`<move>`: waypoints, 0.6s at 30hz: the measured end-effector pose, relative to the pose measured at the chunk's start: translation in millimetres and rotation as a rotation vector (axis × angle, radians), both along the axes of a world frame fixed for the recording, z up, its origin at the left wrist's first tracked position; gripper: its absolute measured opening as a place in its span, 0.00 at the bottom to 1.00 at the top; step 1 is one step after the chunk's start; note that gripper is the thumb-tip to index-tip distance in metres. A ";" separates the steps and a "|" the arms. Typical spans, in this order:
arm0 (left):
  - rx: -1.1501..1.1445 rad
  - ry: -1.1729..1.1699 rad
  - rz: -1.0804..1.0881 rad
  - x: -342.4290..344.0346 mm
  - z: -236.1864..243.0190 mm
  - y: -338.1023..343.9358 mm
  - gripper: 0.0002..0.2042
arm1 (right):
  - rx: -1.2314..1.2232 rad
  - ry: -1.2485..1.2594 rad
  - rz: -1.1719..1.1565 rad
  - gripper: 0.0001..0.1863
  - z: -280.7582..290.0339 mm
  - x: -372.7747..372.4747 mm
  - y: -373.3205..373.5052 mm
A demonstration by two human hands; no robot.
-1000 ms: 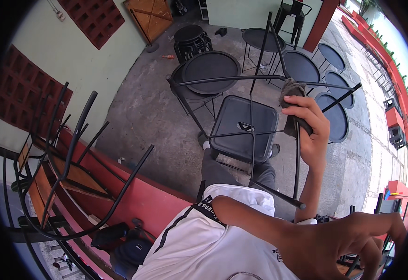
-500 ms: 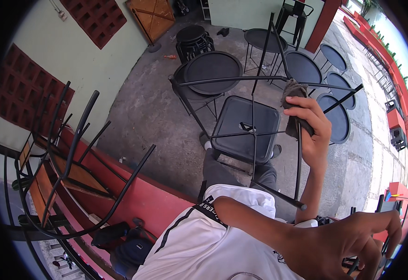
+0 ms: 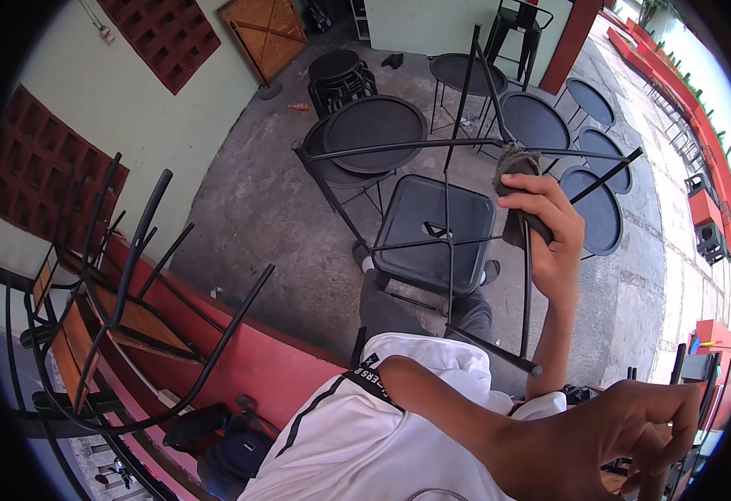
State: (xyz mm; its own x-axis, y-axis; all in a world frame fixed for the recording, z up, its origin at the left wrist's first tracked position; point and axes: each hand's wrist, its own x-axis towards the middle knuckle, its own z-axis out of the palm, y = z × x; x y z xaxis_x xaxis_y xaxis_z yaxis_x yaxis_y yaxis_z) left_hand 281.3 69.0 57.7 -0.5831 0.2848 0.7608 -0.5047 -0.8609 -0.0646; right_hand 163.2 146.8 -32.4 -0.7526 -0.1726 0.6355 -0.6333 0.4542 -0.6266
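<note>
A thin black metal frame of crossing bars [image 3: 382, 149] stands tilted before me, over a square black stool [image 3: 407, 209] with a slot in its seat. My right hand [image 3: 553, 213] grips a dark grey cloth [image 3: 512, 167], wrapped round a bar of the frame where several bars meet. Close to the camera at the lower right, my left hand [image 3: 633, 434] hangs with its fingers bent and apart. Nothing shows in it, though the lower fingertips are partly cut off. My legs stretch out on both sides of the stool.
Round black tray tables [image 3: 374, 134] stand ahead and to the right. Behind them are stacked black stools [image 3: 334, 67] and a tall black chair [image 3: 516, 37]. To my left, wood-and-metal chairs [image 3: 144, 330] rest upturned by a red ledge [image 3: 274, 351]; a dark bag [image 3: 236, 451] lies there.
The whole view has shifted slightly, with things sitting a little further left. My right hand keeps the cloth at the same spot on the frame; the left hand's fingers have curled slightly.
</note>
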 end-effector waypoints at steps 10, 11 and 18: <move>0.008 -0.064 -0.050 -2.6 5.0 -12.9 0.10 | -0.011 -0.015 -0.009 0.20 1.1 1.8 -1.5; 0.010 -0.070 -0.054 -3.7 5.5 -12.4 0.10 | -0.011 -0.016 -0.008 0.20 0.6 1.5 -1.6; -0.244 0.073 -0.215 0.2 -11.3 -16.3 0.09 | -0.016 0.001 0.008 0.20 0.0 0.2 -1.4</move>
